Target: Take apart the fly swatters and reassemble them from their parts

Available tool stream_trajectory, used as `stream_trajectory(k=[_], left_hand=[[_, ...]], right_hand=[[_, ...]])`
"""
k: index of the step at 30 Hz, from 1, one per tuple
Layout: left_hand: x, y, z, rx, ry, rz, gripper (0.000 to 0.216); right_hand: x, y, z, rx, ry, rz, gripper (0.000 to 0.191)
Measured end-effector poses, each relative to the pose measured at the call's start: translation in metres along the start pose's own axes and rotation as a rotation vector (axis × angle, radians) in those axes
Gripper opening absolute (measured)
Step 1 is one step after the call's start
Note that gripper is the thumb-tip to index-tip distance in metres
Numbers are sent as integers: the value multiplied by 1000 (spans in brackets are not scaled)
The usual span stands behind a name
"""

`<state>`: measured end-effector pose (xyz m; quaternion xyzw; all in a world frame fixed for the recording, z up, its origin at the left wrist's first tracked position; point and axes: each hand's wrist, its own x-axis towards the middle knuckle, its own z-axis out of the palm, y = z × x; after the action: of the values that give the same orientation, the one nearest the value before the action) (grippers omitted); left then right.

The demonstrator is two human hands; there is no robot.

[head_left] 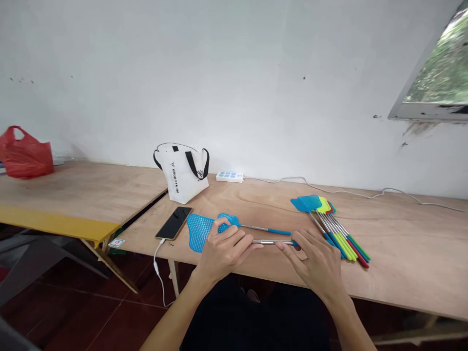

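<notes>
Head view: at the centre of the frame we have a blue fly swatter [199, 234] in both hands, held level across the near edge of the wooden table [405, 243]; our left hand [228, 248] is curled around it just beside the mesh head, fingers closed in, and our right hand [318, 258] grips the other end, thumb and fingers closed where the metal shaft meets the blue handle; just behind it we see a second blue swatter [280, 232] lying on the table, its head partly hidden by our left hand; right of centre a fanned pile of swatters [338, 234] shows blue, yellow, red and green handles; left of centre lie a phone [174, 223] with a white cable [156, 267] plugged in and, behind it, a white bag [183, 178] with black straps; a power strip [229, 177] sits against the wall [256, 87]; at the far left of the frame we see a red plastic bag [29, 153].
</notes>
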<state>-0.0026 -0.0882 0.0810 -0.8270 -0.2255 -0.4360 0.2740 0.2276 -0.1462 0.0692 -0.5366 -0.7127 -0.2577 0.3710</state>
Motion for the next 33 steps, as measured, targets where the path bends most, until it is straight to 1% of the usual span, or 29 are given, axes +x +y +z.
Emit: stream_trajectory(k=[6, 18, 25, 29, 33], left_hand=[[1, 3, -2, 10, -14, 0, 24], [2, 5, -2, 10, -6, -3, 26], [1, 4, -1, 19, -38, -9, 26], [-1, 2, 2, 26, -42, -9, 27], [-5, 0, 12, 4, -44, -26, 31]], right_hand=[[0, 3, -1, 0, -10, -5, 46], [1, 3, 0, -4, 24, -3, 49], [2, 2, 1, 6, 26, 11, 49], [1, 3, 3, -4, 7, 15, 50], [0, 8, 11, -11, 9, 1, 50]])
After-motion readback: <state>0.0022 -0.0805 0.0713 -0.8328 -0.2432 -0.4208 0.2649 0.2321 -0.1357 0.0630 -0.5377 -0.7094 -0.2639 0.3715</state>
